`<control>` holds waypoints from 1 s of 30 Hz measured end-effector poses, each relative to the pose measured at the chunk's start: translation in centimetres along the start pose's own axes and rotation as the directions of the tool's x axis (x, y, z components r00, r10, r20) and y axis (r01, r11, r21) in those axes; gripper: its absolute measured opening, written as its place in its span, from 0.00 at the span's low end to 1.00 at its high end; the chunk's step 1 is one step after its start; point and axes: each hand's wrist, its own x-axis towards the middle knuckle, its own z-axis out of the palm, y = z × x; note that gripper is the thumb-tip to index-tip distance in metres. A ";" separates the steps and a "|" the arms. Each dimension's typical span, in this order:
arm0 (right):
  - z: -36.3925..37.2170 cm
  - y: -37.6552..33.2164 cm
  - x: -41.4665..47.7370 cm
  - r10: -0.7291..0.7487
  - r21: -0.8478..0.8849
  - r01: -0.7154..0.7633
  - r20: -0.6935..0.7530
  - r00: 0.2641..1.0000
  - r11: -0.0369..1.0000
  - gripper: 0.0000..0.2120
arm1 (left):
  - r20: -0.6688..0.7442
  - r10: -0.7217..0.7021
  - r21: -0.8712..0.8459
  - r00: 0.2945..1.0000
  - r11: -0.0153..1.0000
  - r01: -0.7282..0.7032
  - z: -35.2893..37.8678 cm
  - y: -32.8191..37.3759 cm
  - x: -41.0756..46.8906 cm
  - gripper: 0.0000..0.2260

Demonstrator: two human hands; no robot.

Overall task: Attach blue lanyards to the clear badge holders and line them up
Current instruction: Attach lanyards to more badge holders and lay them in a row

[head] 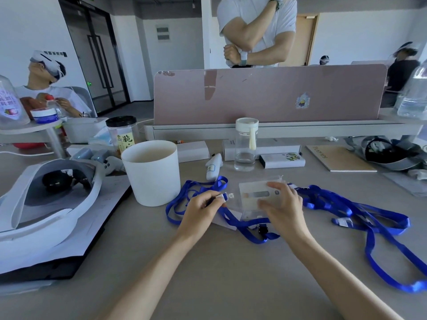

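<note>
My left hand [201, 212] pinches the clip end [225, 197] of a blue lanyard [233, 221] whose strap loops over the desk to its left and runs under both hands. Just right of the clip, my right hand [283, 210] holds a clear badge holder [253, 195] by its right side, lifted a little off the desk. The clip sits close to the holder's left edge; I cannot tell whether they touch. More blue lanyards [360, 213] lie tangled at the right, one with a metal clip [344, 221] showing.
A white bucket [151, 173] stands left of my hands, a VR headset [49, 195] farther left. Behind are a clear water bottle [245, 144], small boxes [283, 160], a notebook [339, 158] and a pink divider [268, 93]. People are beyond the desk.
</note>
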 end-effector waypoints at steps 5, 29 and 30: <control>0.9 0.0 -0.9 -0.253 -0.315 0.233 -0.024 0.967 0.920 0.19 | -0.011 0.037 0.026 0.999 0.999 -0.037 -0.1 -0.1 0.0 0.08; 1.1 -0.4 -1.3 -0.223 -0.110 0.237 0.123 0.967 0.965 0.07 | 0.199 0.116 0.111 0.973 0.984 -0.140 0.6 0.0 -0.6 0.08; 1.1 -0.4 -1.3 -0.228 -0.111 0.241 0.122 0.966 0.964 0.07 | 0.196 0.114 0.102 0.974 0.985 -0.136 0.6 0.1 -0.6 0.08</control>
